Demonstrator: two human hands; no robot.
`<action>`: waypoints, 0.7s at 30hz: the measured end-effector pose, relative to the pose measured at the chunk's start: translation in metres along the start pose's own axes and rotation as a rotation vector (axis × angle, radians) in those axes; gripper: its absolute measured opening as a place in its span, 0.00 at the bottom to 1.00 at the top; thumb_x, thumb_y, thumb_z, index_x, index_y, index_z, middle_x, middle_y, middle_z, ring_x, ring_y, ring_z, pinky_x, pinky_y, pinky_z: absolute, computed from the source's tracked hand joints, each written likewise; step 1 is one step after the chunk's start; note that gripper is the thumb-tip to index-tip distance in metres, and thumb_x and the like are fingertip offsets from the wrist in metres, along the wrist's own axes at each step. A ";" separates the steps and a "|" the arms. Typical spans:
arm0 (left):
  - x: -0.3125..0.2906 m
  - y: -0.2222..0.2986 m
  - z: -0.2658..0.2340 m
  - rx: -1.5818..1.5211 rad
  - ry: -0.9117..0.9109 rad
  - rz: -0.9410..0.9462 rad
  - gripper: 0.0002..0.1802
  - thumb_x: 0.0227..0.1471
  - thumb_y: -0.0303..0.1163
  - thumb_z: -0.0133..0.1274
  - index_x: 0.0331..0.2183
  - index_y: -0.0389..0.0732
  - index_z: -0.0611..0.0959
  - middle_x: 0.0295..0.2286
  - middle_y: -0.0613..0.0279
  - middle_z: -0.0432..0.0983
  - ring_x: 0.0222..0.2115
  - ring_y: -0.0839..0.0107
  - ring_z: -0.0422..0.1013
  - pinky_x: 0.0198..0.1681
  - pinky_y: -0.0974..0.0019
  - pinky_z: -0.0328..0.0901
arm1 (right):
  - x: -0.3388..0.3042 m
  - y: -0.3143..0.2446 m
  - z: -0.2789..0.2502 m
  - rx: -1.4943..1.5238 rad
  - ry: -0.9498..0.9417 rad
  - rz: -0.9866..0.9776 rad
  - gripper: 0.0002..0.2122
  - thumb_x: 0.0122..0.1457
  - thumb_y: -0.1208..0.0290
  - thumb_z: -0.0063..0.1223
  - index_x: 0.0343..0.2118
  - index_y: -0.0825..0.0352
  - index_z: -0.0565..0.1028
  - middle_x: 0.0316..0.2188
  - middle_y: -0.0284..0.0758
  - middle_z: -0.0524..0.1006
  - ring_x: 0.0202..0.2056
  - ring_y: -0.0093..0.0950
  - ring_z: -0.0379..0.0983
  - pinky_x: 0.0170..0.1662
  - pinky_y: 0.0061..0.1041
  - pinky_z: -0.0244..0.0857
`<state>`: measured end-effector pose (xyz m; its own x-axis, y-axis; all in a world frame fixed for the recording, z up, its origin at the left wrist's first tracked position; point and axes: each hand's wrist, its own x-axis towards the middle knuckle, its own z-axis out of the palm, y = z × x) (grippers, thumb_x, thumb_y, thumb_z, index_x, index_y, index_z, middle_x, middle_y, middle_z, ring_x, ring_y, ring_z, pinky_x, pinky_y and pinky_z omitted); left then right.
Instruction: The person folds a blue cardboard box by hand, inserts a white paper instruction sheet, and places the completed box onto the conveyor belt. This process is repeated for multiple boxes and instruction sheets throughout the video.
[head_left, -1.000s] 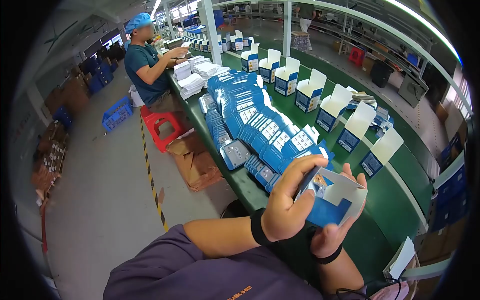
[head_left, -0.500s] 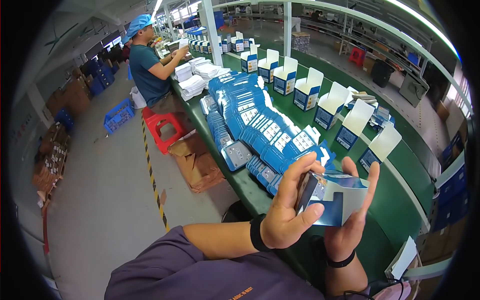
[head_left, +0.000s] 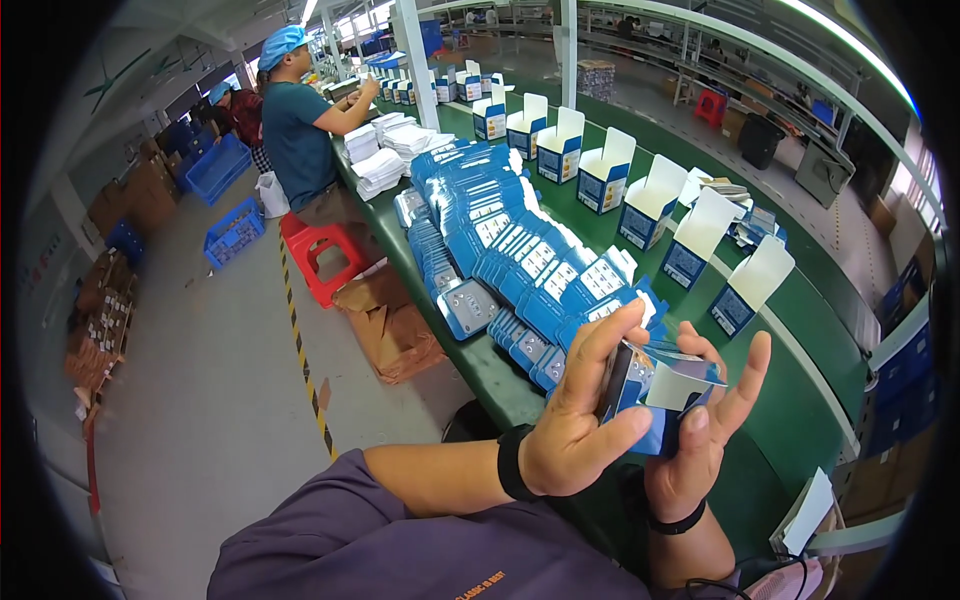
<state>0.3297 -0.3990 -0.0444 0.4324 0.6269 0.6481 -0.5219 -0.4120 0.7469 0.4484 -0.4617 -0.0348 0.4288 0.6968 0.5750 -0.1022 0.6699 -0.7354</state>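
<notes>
"Tabletop, long and green (head_left: 790,400), first: what lies on it?"

"Along its left edge I have overlapping rows of flat, glossy blue-and-white cardboard cartons (head_left: 500,235). Farther up that edge sit stacks of white paper (head_left: 376,172). Right of the cartons runs a line of upright, open blue-and-white cardboard boxes (head_left: 602,188)."

"And your hands?"

"Both are over the near end. My left hand (head_left: 575,437) pinches a small blue-and-white cardboard box (head_left: 676,385) between thumb and fingers at its left side. My right hand (head_left: 692,462) curves about its right side, one finger stretched clear; whether that hand presses, I cannot tell."
</notes>
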 end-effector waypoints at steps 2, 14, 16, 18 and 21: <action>0.004 -0.001 -0.003 -0.063 -0.017 0.023 0.44 0.62 0.35 0.52 0.70 0.36 0.49 0.60 0.53 0.60 0.65 0.62 0.54 0.69 0.55 0.46 | -0.001 0.000 -0.001 -0.023 0.006 0.009 0.41 0.66 0.62 0.50 0.75 0.58 0.37 0.60 0.49 0.66 0.64 0.38 0.61 0.69 0.40 0.49; 0.001 -0.004 -0.009 0.114 0.031 0.034 0.19 0.57 0.21 0.50 0.51 0.41 0.76 0.57 0.51 0.63 0.62 0.56 0.59 0.67 0.53 0.52 | -0.002 0.010 -0.014 -0.168 -0.108 -0.091 0.10 0.64 0.72 0.48 0.48 0.64 0.71 0.56 0.47 0.68 0.65 0.44 0.59 0.67 0.44 0.50; 0.000 0.004 -0.011 0.144 0.014 0.085 0.16 0.55 0.16 0.50 0.44 0.42 0.79 0.56 0.50 0.65 0.61 0.53 0.61 0.65 0.51 0.54 | -0.003 0.005 -0.012 -0.113 -0.083 -0.060 0.01 0.63 0.76 0.49 0.35 0.63 0.72 0.56 0.47 0.69 0.65 0.44 0.61 0.67 0.44 0.51; 0.003 0.003 -0.010 0.209 0.024 0.137 0.16 0.54 0.15 0.51 0.43 0.42 0.79 0.55 0.50 0.67 0.61 0.52 0.62 0.65 0.50 0.55 | -0.004 0.006 -0.010 -0.154 -0.064 -0.067 0.02 0.61 0.78 0.49 0.33 0.63 0.72 0.56 0.47 0.69 0.65 0.45 0.61 0.66 0.44 0.52; 0.006 -0.004 -0.001 0.289 0.028 0.211 0.17 0.52 0.13 0.52 0.42 0.41 0.80 0.53 0.51 0.69 0.60 0.51 0.63 0.64 0.49 0.56 | -0.011 0.003 -0.008 -0.282 0.009 -0.061 0.05 0.58 0.82 0.50 0.31 0.63 0.71 0.56 0.46 0.69 0.65 0.45 0.62 0.66 0.44 0.53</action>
<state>0.3341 -0.3929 -0.0433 0.3152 0.5240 0.7912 -0.3662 -0.7020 0.6108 0.4508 -0.4691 -0.0462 0.4350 0.6540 0.6189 0.1771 0.6118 -0.7709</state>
